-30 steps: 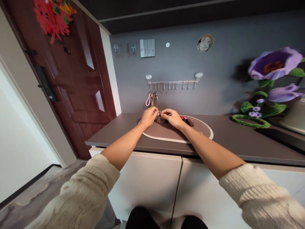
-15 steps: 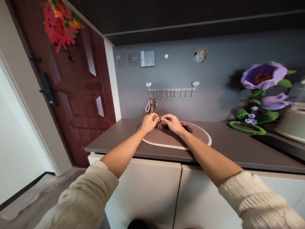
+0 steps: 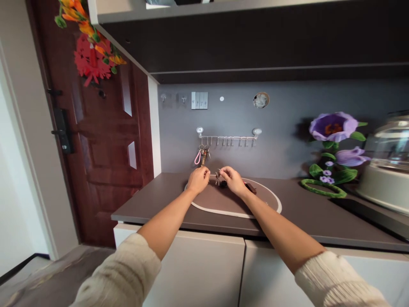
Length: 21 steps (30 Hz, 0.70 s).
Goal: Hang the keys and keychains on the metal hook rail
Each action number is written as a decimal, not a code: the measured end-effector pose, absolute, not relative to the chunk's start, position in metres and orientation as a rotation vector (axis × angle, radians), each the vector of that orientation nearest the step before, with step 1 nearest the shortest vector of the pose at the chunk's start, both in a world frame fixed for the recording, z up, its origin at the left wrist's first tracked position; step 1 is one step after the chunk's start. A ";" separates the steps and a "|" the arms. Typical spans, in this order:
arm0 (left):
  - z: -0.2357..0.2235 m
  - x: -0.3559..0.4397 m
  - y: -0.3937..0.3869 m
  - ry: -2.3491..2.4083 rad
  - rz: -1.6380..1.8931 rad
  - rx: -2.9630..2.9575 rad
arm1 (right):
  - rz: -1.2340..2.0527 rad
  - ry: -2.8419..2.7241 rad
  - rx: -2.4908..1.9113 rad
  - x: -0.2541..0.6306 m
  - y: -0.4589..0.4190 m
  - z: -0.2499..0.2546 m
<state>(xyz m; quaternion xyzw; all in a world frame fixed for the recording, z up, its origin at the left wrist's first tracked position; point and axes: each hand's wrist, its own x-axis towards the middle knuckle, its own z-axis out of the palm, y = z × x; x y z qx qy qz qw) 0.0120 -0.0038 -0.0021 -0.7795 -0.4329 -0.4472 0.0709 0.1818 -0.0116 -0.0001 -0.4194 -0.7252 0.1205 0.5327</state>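
Observation:
My right hand (image 3: 233,181) pinches a small bunch of keys on a ring (image 3: 217,176), held up over the oval brown mat (image 3: 223,211) with its pale rim. To its left, my left hand (image 3: 198,181) is closed, apart from that ring; what its fingers hold, if anything, is hidden. On the wall above, a clear hook rail (image 3: 228,137) carries other keys at its left end, among them a pink loop strap (image 3: 198,157) and a brown key fob (image 3: 203,157). A dark brown item (image 3: 251,188) lies on the mat behind my right wrist, partly covered.
The grey countertop (image 3: 297,217) runs along the wall under a dark overhead cabinet (image 3: 239,47). Purple plush flowers (image 3: 334,128) stand at the right, beside an appliance with a clear top (image 3: 390,170). A dark red door (image 3: 108,140) is at the left.
My hands have moved slightly apart; the key ring stays with my right hand, and my left hand no longer touches it. The camera has tilted up, showing more of the cabinet.

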 end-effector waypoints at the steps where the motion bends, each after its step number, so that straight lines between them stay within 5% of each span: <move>1: -0.002 0.011 -0.004 -1.327 -1.323 -2.338 | 0.283 -1.723 -0.999 0.182 -0.011 -0.001; 21: -0.009 0.008 0.005 -1.678 -1.136 -2.215 | 0.557 -1.260 -0.967 0.152 0.052 0.064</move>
